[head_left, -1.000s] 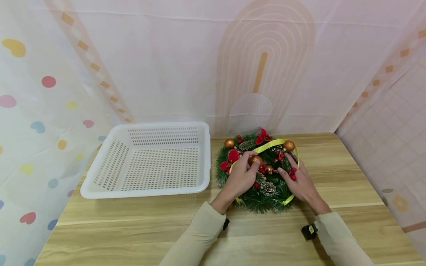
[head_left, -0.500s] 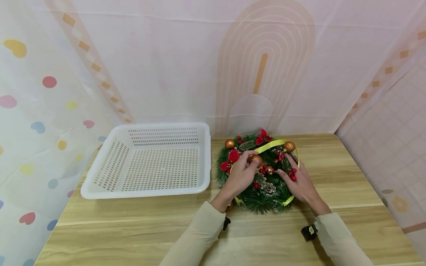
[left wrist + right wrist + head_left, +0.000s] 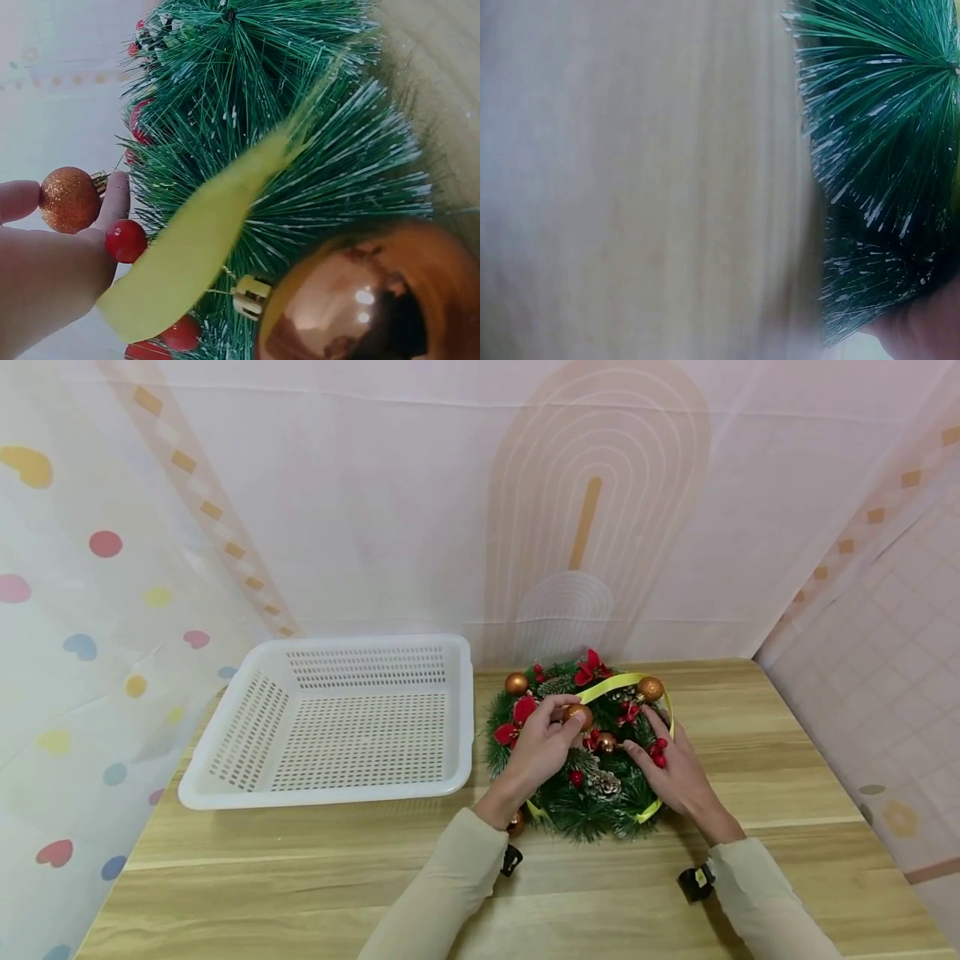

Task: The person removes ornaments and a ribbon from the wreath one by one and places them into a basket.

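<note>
A green Christmas wreath lies on the wooden table, trimmed with red flowers, berries, pine cones and baubles. Over its centre, my left hand pinches a glittery orange bauble between thumb and fingers; the left wrist view shows this bauble with its gold cap. My right hand grips the wreath's right side, thumb near a small copper bauble and red berries. Its other fingers are partly hidden. A yellow ribbon arches over the wreath. Close to the left wrist camera hangs a shiny copper bauble.
To the left of the wreath stands a white perforated plastic basket with nothing in it. A patterned cloth backdrop rises behind the table. The table's right edge runs beside the right forearm.
My left hand has raised the orange bauble slightly, and its wrist has shifted a little, showing more of the copper bauble below it. My right hand stays in place.
</note>
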`<state>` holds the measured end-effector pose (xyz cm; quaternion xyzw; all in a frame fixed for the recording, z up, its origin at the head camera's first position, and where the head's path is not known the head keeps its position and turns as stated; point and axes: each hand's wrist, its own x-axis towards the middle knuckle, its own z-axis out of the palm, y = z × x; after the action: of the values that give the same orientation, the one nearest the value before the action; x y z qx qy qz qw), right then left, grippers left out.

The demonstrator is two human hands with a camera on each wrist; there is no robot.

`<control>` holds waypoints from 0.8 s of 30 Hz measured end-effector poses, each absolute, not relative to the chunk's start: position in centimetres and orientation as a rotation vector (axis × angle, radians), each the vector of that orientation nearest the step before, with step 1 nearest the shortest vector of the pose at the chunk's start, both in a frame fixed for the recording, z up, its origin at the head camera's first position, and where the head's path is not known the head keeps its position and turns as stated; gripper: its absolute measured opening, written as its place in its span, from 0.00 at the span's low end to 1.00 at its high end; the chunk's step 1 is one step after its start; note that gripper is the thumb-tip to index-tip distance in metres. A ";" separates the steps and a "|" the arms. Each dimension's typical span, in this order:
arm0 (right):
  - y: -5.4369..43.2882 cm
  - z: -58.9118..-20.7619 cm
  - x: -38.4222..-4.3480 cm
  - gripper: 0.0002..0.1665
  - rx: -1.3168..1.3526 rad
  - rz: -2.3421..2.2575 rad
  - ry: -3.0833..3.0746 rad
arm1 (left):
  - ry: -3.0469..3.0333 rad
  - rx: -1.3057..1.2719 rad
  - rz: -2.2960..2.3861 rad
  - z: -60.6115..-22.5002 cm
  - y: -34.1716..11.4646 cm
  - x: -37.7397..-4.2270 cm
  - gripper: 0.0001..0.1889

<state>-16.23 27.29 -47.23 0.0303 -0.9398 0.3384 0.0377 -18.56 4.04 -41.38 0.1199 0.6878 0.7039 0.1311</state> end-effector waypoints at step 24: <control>27.2 -47.0 -16.2 0.44 0.070 1.042 -2.891 | 1.890 0.397 2.074 -40.5 4.7 -18.7 0.17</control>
<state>-16.15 27.22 -47.03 0.0228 -0.9400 0.3389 0.0338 -18.70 4.68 -40.52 0.1384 0.6590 0.7232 0.1535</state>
